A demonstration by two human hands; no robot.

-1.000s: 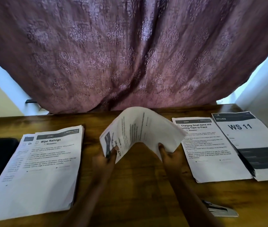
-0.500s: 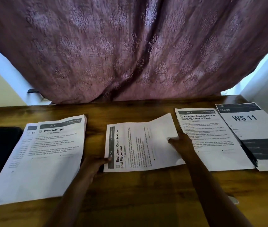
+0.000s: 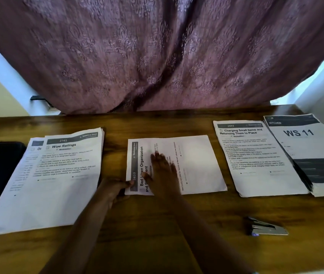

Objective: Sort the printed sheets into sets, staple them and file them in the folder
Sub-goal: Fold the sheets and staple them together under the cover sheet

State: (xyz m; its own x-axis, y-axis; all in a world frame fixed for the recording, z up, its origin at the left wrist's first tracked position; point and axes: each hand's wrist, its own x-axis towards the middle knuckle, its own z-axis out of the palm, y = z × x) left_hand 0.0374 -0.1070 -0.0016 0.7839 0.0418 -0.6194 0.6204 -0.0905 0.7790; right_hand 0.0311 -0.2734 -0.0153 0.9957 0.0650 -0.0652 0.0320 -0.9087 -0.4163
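white sheet set (image 3: 192, 165); left hand (image 3: 115, 189) pinches its corner; right hand (image 3: 163, 171) flat on it

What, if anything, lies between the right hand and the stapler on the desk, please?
Nothing visible. The right hand lies flat on the Bed Linen set, and only bare desk separates it from the stapler, nearer the person on the right.

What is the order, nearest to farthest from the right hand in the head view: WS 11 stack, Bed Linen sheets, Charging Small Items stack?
1. Bed Linen sheets: under the right hand, centre.
2. Charging Small Items stack: to its right.
3. WS 11 stack: far right.
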